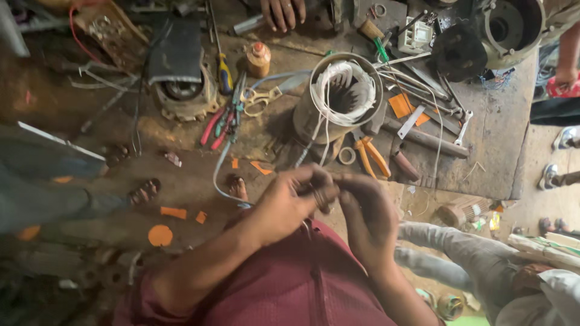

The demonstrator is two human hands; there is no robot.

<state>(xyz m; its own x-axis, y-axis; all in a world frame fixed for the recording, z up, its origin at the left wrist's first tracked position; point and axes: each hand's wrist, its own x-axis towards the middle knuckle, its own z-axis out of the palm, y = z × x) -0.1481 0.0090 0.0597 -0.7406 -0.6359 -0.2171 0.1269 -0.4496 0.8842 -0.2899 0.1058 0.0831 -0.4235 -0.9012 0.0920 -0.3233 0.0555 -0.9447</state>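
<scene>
Both hands meet near the chest: left hand (287, 202) & right hand (362, 208) pinch a thin wire loop (319, 198), seemingly twisting it; further twisting needs firm grip. Stator (338, 96) stands farther on bench.

Tool-crowded bench (483, 157) beyond stator (338, 96)

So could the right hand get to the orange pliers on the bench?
Probably yes. The right hand is busy with the left hand pinching something small, but the orange pliers lie just beyond it on the workbench, with nothing lying over them.
</scene>
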